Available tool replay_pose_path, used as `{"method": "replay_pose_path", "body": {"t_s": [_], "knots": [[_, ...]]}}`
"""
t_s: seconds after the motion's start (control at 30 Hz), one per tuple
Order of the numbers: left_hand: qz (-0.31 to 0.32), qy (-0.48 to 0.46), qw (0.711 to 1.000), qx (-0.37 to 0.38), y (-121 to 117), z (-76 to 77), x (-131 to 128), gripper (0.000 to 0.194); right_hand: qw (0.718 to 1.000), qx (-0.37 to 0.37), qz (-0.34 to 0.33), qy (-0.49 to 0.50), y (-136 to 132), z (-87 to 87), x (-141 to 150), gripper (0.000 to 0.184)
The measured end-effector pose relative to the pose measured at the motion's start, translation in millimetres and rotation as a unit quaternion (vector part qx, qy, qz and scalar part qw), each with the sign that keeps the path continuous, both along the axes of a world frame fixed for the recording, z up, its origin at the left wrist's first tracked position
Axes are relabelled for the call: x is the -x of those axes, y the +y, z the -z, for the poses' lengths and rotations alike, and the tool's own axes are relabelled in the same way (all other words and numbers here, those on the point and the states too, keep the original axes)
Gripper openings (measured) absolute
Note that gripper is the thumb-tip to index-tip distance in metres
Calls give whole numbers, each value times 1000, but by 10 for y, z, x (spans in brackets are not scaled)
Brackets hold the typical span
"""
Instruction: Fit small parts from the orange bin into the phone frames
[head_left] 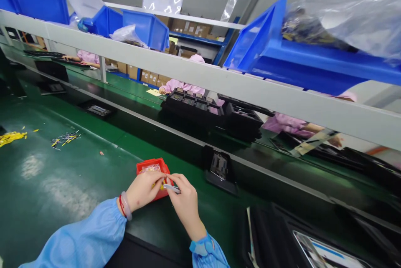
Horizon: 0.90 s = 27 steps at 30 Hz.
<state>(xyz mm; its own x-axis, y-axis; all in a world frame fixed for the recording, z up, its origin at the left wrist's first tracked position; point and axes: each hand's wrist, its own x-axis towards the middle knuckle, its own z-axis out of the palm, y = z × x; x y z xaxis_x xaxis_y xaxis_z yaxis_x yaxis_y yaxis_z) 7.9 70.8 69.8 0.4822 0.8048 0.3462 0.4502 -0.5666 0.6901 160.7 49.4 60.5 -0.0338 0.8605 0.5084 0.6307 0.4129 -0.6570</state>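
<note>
Over a small red tray (140,167), both my hands meet fingertip to fingertip. My left hand (145,188) is closed in a pinch; whatever lies between its fingertips is too small to make out. In my right hand (184,199) is a slim silver tool, seemingly tweezers (173,188), its rounded end pointing left. The right thumb and forefinger touch the left fingertips. Inside the tray are a clear plastic bag (151,168) and some small yellow pieces, partly hidden by my hands.
Yellow strips (11,137) and a pile of small dark and yellow pieces (66,139) lie on the green table (94,159). Black trays (221,170) sit along the line beyond. Black cases (282,234) stand at right. Blue bins (145,28) fill the overhead shelf; co-workers in pink sit opposite.
</note>
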Motion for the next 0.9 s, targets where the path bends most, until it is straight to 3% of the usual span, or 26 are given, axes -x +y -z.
{"method": "replay_pose_path", "body": {"t_s": [0.27, 0.43, 0.57, 0.67, 0.73, 0.9], "knots": [[-58, 64, 996, 6, 152, -30, 168, 30, 990, 32, 57, 121, 158, 49, -38, 18], [-125, 99, 987, -22, 182, -38, 207, 25, 993, 83, 32, 77, 175, 125, -10, 23], [-86, 90, 992, 23, 176, -34, 200, 29, 990, 115, 17, 83, 204, 206, 12, 15], [-46, 83, 995, 27, 176, -37, 182, 30, 982, 132, -33, 134, 214, 192, 12, 30], [-31, 94, 995, 16, 172, -36, 166, 29, 978, 138, -62, 145, 209, 165, 12, 25], [-43, 131, 990, 9, 141, 12, 118, 22, 990, 108, -56, 77, 178, 140, 25, 18]]}}
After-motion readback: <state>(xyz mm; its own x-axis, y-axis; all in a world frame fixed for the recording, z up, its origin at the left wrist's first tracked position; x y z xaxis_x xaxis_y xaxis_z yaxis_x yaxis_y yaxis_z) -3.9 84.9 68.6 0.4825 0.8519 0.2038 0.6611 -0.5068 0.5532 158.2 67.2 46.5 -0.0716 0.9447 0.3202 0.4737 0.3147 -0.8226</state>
